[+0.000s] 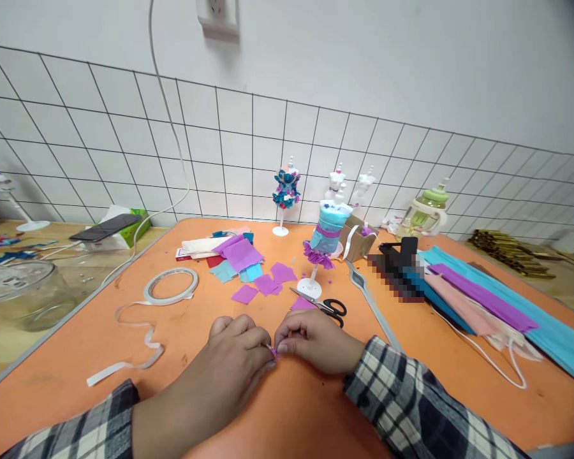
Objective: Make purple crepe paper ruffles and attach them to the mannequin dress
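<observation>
Over the front middle of the orange mat, my left hand [236,357] and my right hand [310,341] meet, fingertips almost touching. Both pinch a small scrunched piece of purple paper [274,353], mostly covered by the fingers. Just beyond my right hand lie black-handled scissors [332,308], partly over a purple paper square [302,303]. Behind them a small dress form [330,233] on a white stand wears light blue paper with a purple band and a ruffled purple hem. More purple squares [268,284] are scattered to its left.
A roll of white tape [171,287] trails a loose strip at left. Folded coloured paper [239,252] lies behind. At right are long paper sheets [488,296] and a bottle [423,213]. Another decorated form [286,190] stands by the wall grid; a phone [106,227] sits far left.
</observation>
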`<action>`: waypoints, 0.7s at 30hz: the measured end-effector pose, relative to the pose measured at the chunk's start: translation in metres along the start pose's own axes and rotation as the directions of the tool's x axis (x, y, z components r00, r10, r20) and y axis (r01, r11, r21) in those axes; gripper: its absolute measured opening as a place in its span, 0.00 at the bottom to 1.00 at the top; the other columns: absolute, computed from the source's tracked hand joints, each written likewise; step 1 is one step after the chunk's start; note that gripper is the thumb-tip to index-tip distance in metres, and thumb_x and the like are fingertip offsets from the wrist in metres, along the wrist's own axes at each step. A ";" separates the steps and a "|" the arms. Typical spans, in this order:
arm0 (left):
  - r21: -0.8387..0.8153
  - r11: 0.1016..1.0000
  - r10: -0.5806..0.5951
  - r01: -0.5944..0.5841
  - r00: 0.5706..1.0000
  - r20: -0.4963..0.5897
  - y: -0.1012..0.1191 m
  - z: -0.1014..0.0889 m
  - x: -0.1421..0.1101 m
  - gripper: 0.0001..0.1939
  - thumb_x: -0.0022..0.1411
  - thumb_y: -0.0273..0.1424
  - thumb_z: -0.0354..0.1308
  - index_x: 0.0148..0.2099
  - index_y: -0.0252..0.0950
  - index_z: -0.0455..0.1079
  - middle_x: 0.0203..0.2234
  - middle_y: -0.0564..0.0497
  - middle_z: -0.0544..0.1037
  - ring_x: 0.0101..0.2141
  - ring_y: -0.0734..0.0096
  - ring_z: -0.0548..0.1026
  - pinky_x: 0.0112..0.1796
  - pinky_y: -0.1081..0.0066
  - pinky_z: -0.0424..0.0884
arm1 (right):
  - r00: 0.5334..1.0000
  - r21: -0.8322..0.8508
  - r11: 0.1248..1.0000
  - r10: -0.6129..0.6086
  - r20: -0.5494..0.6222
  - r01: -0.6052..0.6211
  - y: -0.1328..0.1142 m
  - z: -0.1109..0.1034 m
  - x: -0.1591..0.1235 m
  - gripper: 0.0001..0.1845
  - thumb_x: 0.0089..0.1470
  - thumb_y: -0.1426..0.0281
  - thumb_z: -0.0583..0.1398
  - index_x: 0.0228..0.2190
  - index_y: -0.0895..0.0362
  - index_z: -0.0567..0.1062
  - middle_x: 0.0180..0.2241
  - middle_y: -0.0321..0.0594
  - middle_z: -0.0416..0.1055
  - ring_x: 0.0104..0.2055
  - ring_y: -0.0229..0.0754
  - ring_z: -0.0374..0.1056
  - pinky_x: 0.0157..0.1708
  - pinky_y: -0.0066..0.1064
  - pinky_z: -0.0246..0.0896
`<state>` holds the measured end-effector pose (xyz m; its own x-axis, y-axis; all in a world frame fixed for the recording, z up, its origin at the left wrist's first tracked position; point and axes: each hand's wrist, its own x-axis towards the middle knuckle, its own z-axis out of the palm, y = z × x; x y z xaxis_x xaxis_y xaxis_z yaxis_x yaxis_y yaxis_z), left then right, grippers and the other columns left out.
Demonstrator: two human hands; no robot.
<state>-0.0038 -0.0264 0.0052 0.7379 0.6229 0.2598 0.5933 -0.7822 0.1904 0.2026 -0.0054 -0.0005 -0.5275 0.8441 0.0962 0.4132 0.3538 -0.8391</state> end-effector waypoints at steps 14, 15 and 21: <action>0.102 0.993 0.076 -0.061 0.985 -0.157 -0.005 0.000 -0.005 0.12 0.64 0.23 0.53 0.37 0.44 0.75 0.41 0.50 0.75 0.41 0.59 0.64 0.39 0.62 0.54 | 0.996 0.021 0.996 0.085 0.006 -0.085 0.008 -0.004 0.000 0.05 0.53 0.69 0.64 0.31 0.59 0.79 0.25 0.32 0.69 0.26 0.33 0.58 0.27 0.25 0.52; 0.143 0.988 0.083 -0.056 0.979 -0.188 -0.005 0.001 -0.006 0.13 0.64 0.23 0.53 0.37 0.44 0.75 0.44 0.50 0.74 0.42 0.57 0.63 0.40 0.61 0.54 | 0.996 0.007 0.996 0.086 0.005 -0.086 0.008 -0.004 0.000 0.05 0.53 0.69 0.64 0.31 0.58 0.79 0.25 0.32 0.69 0.26 0.33 0.58 0.27 0.25 0.52; 0.169 0.985 0.050 -0.031 0.993 -0.106 -0.001 0.006 -0.007 0.11 0.64 0.23 0.54 0.37 0.44 0.75 0.40 0.52 0.77 0.39 0.61 0.63 0.37 0.62 0.52 | 0.999 -0.055 0.998 0.033 -0.014 -0.034 0.005 0.001 0.000 0.02 0.52 0.72 0.65 0.30 0.56 0.80 0.28 0.33 0.70 0.31 0.35 0.62 0.31 0.25 0.55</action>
<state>-0.0074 -0.0295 -0.0024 0.7280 0.5784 0.3680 0.6158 -0.7877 0.0198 0.2039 -0.0043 -0.0047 -0.5031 0.8609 0.0758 0.4707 0.3466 -0.8114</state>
